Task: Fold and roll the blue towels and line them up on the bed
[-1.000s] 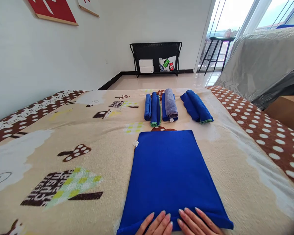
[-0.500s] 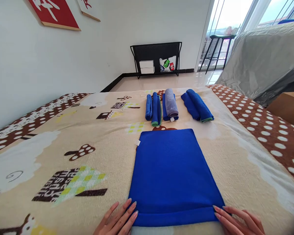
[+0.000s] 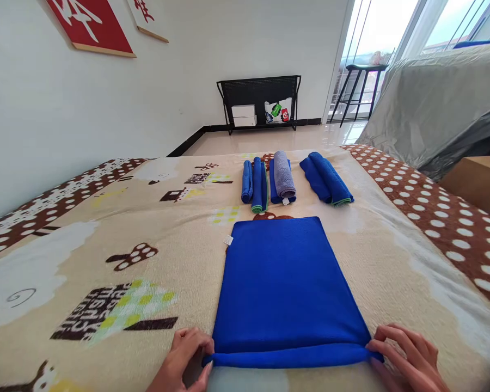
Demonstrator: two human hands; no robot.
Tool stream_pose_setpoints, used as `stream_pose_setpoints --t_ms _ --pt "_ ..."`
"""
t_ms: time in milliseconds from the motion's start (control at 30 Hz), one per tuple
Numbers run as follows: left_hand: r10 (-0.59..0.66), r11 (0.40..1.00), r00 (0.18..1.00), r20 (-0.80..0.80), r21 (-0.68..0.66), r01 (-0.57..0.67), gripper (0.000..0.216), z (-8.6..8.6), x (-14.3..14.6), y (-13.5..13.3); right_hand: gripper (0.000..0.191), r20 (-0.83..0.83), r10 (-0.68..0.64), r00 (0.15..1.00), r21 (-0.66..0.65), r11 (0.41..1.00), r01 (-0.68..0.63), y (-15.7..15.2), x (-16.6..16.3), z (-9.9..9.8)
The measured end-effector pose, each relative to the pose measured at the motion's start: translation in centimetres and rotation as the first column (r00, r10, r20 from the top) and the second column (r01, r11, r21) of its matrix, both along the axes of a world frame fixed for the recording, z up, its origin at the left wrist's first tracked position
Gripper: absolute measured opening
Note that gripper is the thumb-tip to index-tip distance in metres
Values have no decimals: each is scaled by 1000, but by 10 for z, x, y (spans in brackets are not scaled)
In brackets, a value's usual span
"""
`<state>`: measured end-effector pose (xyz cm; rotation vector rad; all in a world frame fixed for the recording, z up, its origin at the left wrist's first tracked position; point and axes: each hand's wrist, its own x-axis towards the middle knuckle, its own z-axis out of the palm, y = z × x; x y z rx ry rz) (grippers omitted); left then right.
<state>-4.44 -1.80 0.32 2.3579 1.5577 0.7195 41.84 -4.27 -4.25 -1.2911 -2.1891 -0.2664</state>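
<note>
A blue towel (image 3: 286,283) lies flat on a patterned blanket (image 3: 106,261), its near edge rolled into a thin tube. My left hand (image 3: 183,359) pinches the left end of that roll, fingers curled. My right hand (image 3: 408,359) grips the right end the same way. Farther back lie several rolled towels: two blue ones (image 3: 253,182) side by side, a grey one (image 3: 283,174) on top of a blue one, and a blue one (image 3: 325,178) to the right.
A black metal rack (image 3: 261,100) with white boxes and a bag stands against the far wall. A black stool (image 3: 359,90) is by the window. Something under a grey plastic sheet (image 3: 433,98) and a wooden piece (image 3: 477,182) sit to the right.
My hands went from lying flat together at the towel's near middle out to its two corners, then closed on the edge and rolled it up a little.
</note>
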Motion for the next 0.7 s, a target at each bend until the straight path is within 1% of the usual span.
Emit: stream_pose_setpoints --t_ms 33,67,100,133,200,267,300,333,367,400,433,467,500,533,567,600,700 --pt "47 998 999 17 -51 -46 13 1 4 1 16 3 -8 1000 -11 1000 9 3 -2 4" --pt "72 995 997 6 -71 -71 13 1 8 2 15 10 -19 1000 -12 1000 19 6 -5 7" --pt "84 995 996 -29 -54 -85 13 2 11 3 14 19 -36 999 -9 999 36 9 -9 11" --pt "86 996 992 -87 3 -86 12 3 15 4 14 26 -60 998 -2 998 60 11 -12 13" --pt "111 978 966 -233 199 -64 14 4 22 6 16 33 -154 988 27 988 153 15 -22 17" --pt "202 916 924 -324 397 -61 21 4 33 6 20 27 -287 958 78 956 284 17 -37 16" --pt "252 885 911 -326 459 -81 22 2 42 6 21 22 -331 943 108 939 327 18 -47 15" --pt "276 865 909 -311 493 -94 22 1 53 5 24 14 -335 942 134 934 330 18 -59 12" --pt "255 859 921 -296 507 -75 22 -1 66 5 27 5 -296 955 151 944 292 18 -73 10" --pt "180 857 939 -293 516 -3 24 -3 80 6 29 -3 -220 976 164 962 217 18 -87 7" --pt "70 843 951 -301 528 105 26 -5 93 8 31 -10 -126 992 172 977 126 19 -101 4" --pt "-51 810 946 -319 540 226 29 -6 103 10 33 -15 -33 999 177 984 35 19 -112 1" --pt "-157 770 924 -350 542 336 31 -7 110 13 34 -13 38 999 174 984 -35 20 -120 -2" --pt "-232 737 895 -380 532 417 32 -8 113 15 35 -4 86 996 165 983 -84 20 -122 -4" --pt "-276 723 873 -401 512 464 33 -8 110 18 36 15 130 991 157 979 -131 21 -120 -6" --pt "-295 730 862 -413 485 482 34 -8 103 19 37 34 166 986 143 975 -169 21 -112 -8" --pt "-280 781 858 -431 417 465 40 -7 62 18 41 72 193 978 105 974 -200 17 -71 -7"
